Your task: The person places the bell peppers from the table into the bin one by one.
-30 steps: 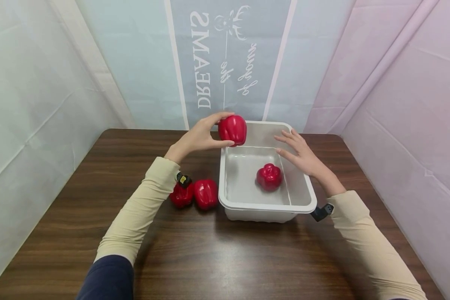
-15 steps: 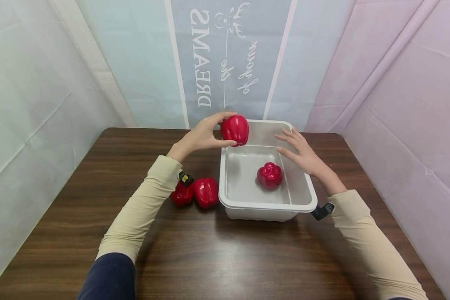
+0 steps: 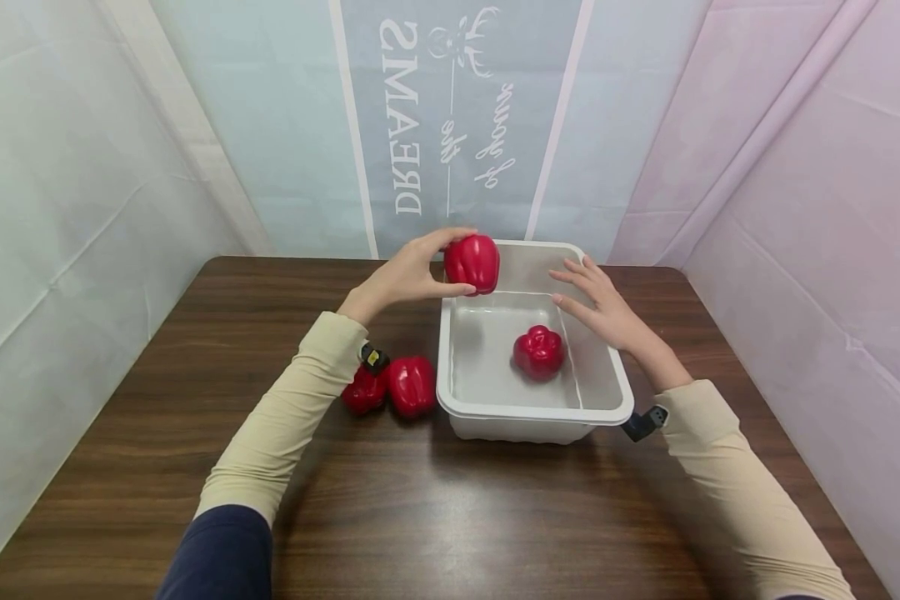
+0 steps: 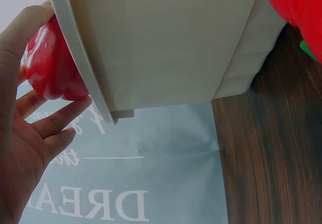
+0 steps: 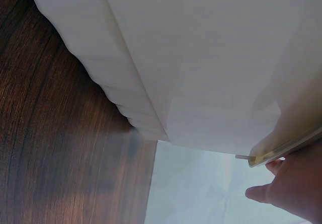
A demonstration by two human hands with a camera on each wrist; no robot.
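Here, in the head view, the left hand [image 3: 399, 279] pinches a red bell pepper [image 3: 476, 263] between thumb and fingers, at the far-left corner of a white tub [image 3: 536, 413], probably by opposite sides to steady its smooth skin. A second pepper [image 3: 538, 355] sits inside; two more peppers [image 3: 412, 388] lie on the table [image 3: 450, 525]. The right hand [image 3: 600, 310], fingers spread, holds nothing at the tub's right side. Left wrist view: thumb and fingers flank the held pepper beside the tub. Right wrist view: contact with the tub is unclear.

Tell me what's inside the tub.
One pepper lies in the tub. In the head view, a second pepper, held by the left hand, hides its far left corner; the right hand covers part of the right wall.
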